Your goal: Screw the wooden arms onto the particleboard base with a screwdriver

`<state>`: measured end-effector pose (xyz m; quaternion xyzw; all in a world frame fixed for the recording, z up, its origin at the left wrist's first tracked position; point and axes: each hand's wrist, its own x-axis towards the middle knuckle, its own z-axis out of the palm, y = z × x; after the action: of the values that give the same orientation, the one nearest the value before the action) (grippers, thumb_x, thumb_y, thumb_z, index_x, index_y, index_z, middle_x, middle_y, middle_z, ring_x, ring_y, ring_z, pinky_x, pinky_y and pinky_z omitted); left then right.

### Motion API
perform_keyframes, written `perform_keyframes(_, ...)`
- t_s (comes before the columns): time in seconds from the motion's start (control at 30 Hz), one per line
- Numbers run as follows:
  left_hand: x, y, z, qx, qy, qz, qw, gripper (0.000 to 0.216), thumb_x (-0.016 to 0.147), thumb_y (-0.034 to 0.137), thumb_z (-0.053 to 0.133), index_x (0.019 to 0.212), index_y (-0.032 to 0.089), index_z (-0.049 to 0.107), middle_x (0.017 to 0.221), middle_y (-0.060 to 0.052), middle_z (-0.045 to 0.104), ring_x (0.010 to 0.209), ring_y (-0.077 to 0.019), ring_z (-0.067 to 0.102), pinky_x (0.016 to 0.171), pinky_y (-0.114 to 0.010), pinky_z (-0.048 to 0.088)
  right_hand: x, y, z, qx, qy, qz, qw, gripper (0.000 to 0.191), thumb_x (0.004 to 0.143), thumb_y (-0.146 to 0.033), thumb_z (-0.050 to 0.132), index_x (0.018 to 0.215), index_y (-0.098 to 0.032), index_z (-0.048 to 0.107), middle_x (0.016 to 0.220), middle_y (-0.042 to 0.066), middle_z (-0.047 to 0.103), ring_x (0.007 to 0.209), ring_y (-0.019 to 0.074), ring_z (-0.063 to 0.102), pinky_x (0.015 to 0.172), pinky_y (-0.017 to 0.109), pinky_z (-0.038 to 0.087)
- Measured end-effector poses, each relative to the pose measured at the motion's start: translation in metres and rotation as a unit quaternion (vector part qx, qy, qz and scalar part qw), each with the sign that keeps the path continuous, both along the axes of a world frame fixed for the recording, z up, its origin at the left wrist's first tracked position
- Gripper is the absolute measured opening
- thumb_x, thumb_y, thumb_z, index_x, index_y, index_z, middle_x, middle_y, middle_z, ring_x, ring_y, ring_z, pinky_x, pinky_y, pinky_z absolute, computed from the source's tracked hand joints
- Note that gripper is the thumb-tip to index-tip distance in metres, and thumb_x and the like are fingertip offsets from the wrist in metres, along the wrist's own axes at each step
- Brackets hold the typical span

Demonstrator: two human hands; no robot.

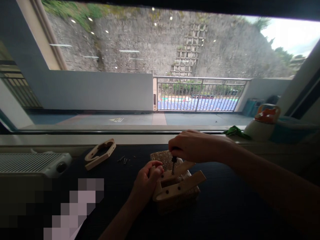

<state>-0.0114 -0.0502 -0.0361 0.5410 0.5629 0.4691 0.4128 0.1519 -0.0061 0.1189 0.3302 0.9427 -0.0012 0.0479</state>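
My right hand (pixel 187 146) is closed round the handle of a screwdriver (pixel 174 160), held upright. Its tip meets the far arm of a pale wooden frame (pixel 183 185) with dark round holes in it. Around the frame's left end, my left hand (pixel 148 180) is closed, fingers over the top and thumb toward me. Under the frame lies a rough, speckled block (pixel 162 158) on the dark table. Several small screws (pixel 124 160) lie loose to the left, and beyond them is a second wooden piece (pixel 102 152) with a rounded opening.
A white heater (pixel 32 163) stands at the left by the window sill (pixel 75 139). On the right of the sill are a green cloth (pixel 236 132), a white container with an orange top (pixel 263 123) and a teal box (pixel 290 130). A blurred patch covers the lower left.
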Motion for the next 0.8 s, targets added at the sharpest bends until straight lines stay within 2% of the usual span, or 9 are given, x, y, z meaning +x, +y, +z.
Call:
perform_keyframes(0.17,0.000,0.000,-0.001,0.005,-0.007,-0.007,1.000,0.036,0.078,0.047,0.049,0.097,0.018,0.059,0.085,-0.004,0.067,0.082,-0.0200,0.062,0.072,-0.028,0.047,0.000,-0.001,0.001,0.002,0.008,0.003,1.000,0.026,0.085,-0.027,0.041,0.080,-0.017,0.064,0.072,0.004,0.063,0.064,0.0126,0.050,0.058,0.027,0.032)
perform_keyframes(0.33,0.000,0.000,0.000,0.000,-0.005,-0.001,1.000,0.037,0.077,0.048,0.049,0.096,0.018,0.059,0.085,-0.003,0.067,0.082,-0.0205,0.062,0.072,-0.028,0.047,0.008,0.007,0.002,-0.012,0.039,0.012,0.999,0.024,0.082,-0.033,0.048,0.096,-0.024,0.065,0.076,0.002,0.064,0.060,0.0119,0.051,0.053,0.026,0.030)
perform_keyframes(0.47,0.000,0.000,0.000,-0.008,-0.008,-0.001,1.000,0.038,0.077,0.049,0.050,0.096,0.018,0.060,0.085,-0.003,0.068,0.081,-0.0204,0.062,0.071,-0.028,0.047,0.011,0.009,0.002,-0.023,0.053,0.050,0.997,0.025,0.084,-0.028,0.044,0.090,-0.022,0.068,0.077,0.002,0.066,0.064,0.0117,0.053,0.059,0.026,0.034)
perform_keyframes(0.8,0.000,0.001,-0.002,-0.009,-0.017,-0.003,1.000,0.036,0.077,0.048,0.051,0.096,0.019,0.059,0.085,-0.002,0.068,0.081,-0.0195,0.062,0.071,-0.028,0.047,-0.001,0.004,0.001,0.023,0.021,0.012,0.999,0.029,0.086,-0.028,0.040,0.080,-0.015,0.065,0.072,0.005,0.063,0.060,0.0114,0.049,0.058,0.026,0.032)
